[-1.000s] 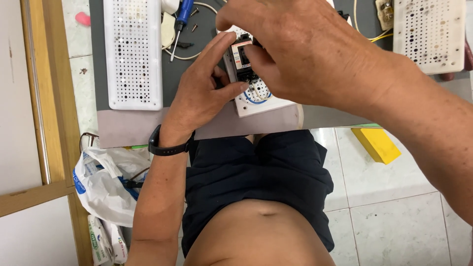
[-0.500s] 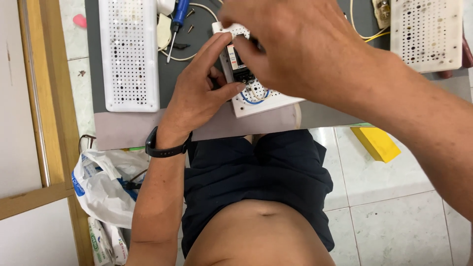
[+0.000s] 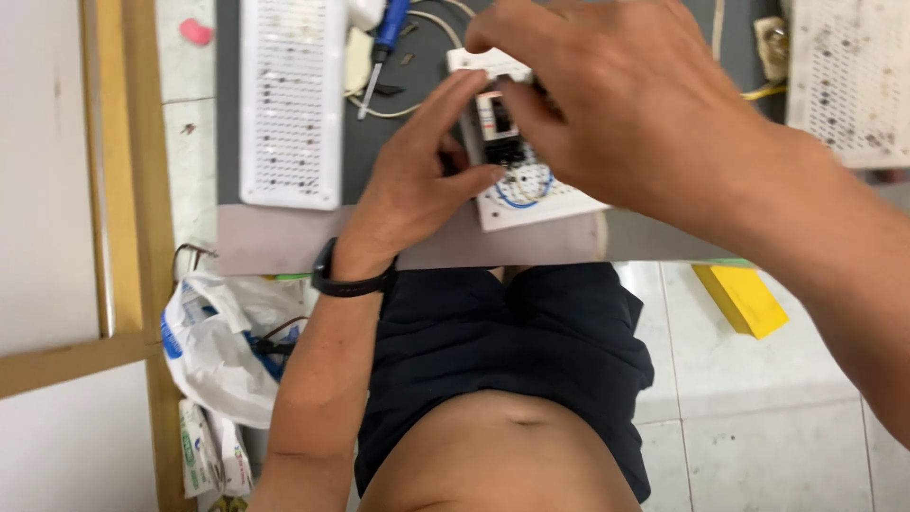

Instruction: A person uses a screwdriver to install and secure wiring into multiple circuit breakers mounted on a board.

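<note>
— Any change since a moment ago?
— I see little: my left hand (image 3: 417,180) still pinches the small white device (image 3: 512,142) on the grey table (image 3: 284,242); my right hand (image 3: 626,104) stays gripping its top.

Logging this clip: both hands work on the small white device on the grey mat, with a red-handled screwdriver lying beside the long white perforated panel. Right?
Not quite: in the head view the screwdriver has a blue handle, not red. Both the left hand and right hand are on the small white device, beside the long white perforated panel.
</note>
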